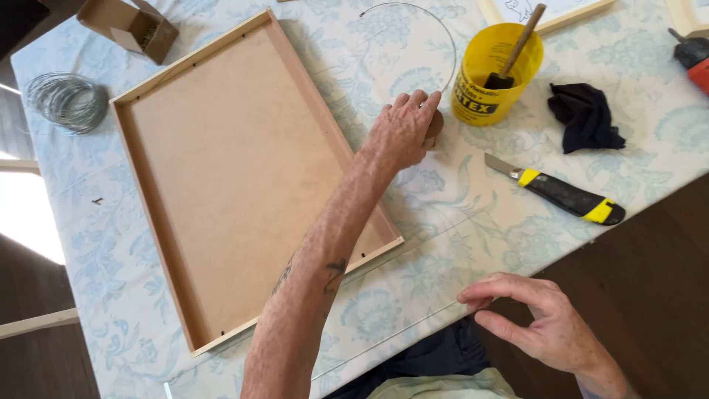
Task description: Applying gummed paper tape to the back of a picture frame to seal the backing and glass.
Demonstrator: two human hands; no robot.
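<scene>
Thin grey steel wire point(443, 44), one length, strung across a desk point(413, 244) under a pale blue floral cloth.

Judged light, springy and stiff enough to hold its curve; likely to whip if let go, best pinched near each end. Its long axis runs from the near desk edge up and away, then arcs over behind a yellow plastic tub point(496, 74) holding a wooden-handled brush point(521, 44). Left hand point(402, 133) closed around a small brown wooden knob point(434, 127), wire beside it. Right hand point(532, 314) pinching the near wire end at the desk edge. Adjacent: wooden frame with hardboard back point(236, 170), yellow-and-black utility knife point(561, 193), black rag point(585, 117), grey wire coil point(68, 100), cardboard box point(129, 26).
</scene>
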